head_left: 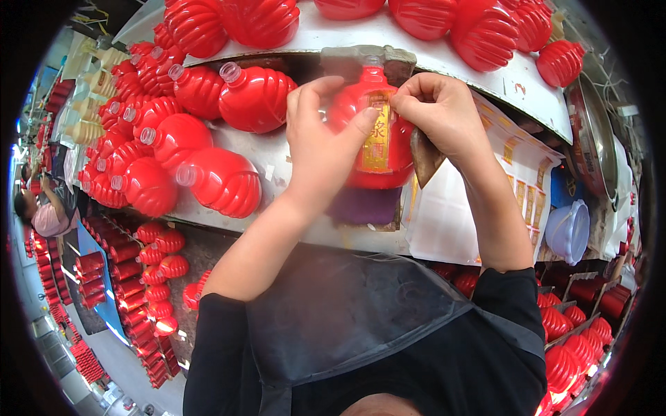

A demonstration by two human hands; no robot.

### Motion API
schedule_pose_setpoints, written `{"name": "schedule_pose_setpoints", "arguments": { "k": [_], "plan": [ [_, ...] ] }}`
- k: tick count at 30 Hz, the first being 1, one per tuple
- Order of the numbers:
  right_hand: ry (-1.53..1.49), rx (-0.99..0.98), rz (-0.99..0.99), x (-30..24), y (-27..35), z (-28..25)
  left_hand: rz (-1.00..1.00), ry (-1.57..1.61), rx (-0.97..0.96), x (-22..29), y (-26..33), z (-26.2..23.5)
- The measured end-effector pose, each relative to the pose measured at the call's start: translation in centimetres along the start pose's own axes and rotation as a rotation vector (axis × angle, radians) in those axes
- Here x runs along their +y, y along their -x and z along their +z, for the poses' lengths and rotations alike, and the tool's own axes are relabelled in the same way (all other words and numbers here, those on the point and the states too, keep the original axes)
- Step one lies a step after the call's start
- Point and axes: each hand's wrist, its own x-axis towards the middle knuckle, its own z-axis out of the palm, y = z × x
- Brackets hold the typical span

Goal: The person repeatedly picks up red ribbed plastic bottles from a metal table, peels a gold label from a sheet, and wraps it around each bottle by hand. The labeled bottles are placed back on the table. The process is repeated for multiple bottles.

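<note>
A red ribbed plastic bottle (399, 156) lies on the white bench in front of me, neck pointing away. A narrow gold label (377, 139) runs along its middle. My left hand (322, 142) wraps the bottle's left side, thumb pressing near the label's edge. My right hand (440, 114) pinches the label's top right corner against the bottle. A purple pad (364, 206) shows under the bottle.
Several unlabelled red bottles (222, 182) lie in a heap to the left and more (485, 31) on the shelf behind. White sheets of gold labels (527, 177) spread to the right, beside a pale blue tub (569, 232). Another person (45, 208) sits far left.
</note>
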Motion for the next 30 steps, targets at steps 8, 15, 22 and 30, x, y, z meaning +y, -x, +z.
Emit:
{"name": "schedule_pose_setpoints", "arguments": {
  "k": [8,15,22,30],
  "plan": [
    [0.024,0.016,0.046,-0.1,-0.1,0.3,0.057,0.007,-0.168,-1.2,1.0,-0.8],
    [-0.077,0.126,-0.121,-0.1,-0.4,0.4,0.116,-0.073,-0.148,-1.6,1.3,-0.6],
    [0.540,-0.046,-0.495,-0.3,2.0,-0.3,0.327,-0.203,-0.168,-2.0,1.9,-1.4],
    [0.413,0.001,-0.375,0.0,2.7,0.1,0.566,-0.389,-0.274,-1.2,-0.2,-2.4]
  ]
}}
